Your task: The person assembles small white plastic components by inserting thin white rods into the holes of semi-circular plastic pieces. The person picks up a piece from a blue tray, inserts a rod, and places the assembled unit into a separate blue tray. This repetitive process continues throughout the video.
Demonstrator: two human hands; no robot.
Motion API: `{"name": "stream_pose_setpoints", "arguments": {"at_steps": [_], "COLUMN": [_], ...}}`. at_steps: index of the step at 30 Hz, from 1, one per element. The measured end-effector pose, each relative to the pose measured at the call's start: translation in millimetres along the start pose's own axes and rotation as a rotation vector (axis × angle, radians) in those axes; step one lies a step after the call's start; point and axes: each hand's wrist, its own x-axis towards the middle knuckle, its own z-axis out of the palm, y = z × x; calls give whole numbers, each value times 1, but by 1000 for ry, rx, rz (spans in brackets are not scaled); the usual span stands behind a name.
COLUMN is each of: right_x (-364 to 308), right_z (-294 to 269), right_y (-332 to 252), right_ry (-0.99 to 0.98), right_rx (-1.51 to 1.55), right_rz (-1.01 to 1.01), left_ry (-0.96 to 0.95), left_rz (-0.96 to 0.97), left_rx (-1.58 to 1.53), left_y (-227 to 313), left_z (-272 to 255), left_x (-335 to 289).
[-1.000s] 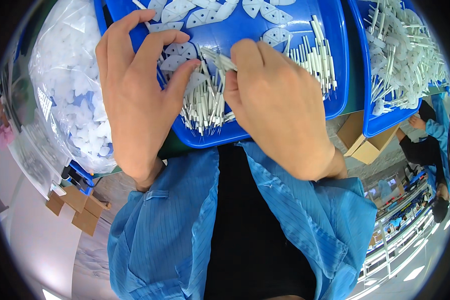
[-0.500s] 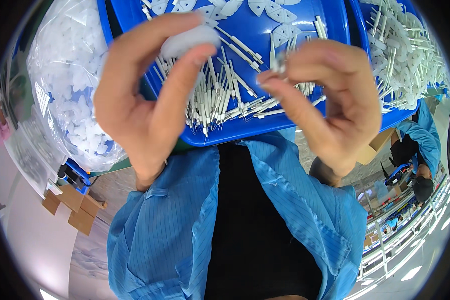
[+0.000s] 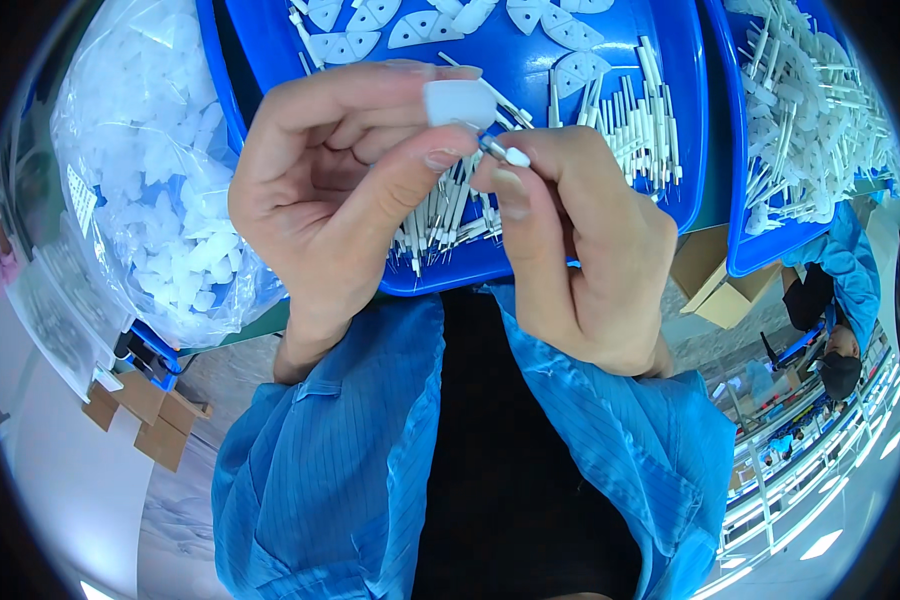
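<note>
My left hand pinches a white plastic piece between thumb and fingers, over the near part of a blue tray. Close beside it, my right hand holds a small pin with a metal section and a white tip. The pin's end meets the lower edge of the plastic piece; whether it is inserted, I cannot tell. Beneath my hands lie several white rods with thin metal ends. Flat white rounded pieces with holes are spread over the tray's far part.
On the left, a clear plastic bag bulges with white pieces. A second blue tray at right is heaped with white assembled parts. An open cardboard box stands below, and another person in blue is farther right.
My hands have come together: the right moved left with the pin, and the left moved slightly right and turned the plastic piece. The pin now meets the piece.
</note>
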Motion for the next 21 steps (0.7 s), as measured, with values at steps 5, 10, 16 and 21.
{"name": "stream_pose_setpoints", "arguments": {"at_steps": [5, 10, 16, 21], "right_x": [2, -8, 2, 4], "right_z": [3, 8, -5, -19], "right_y": [10, 16, -2, 8], "right_ry": [143, 109, -58, -122], "right_rx": [-309, -107, -147, -141], "right_rz": [-432, -203, -148, -235], "left_ry": [-18, -13, -39, -87], "left_rz": [53, 88, 44, 115], "left_rx": [-1, 45, 43, 52], "left_y": [-6, -8, -2, -4], "left_z": [-3, -12, -10, -9], "left_x": [2, -2, 0, 2]}}
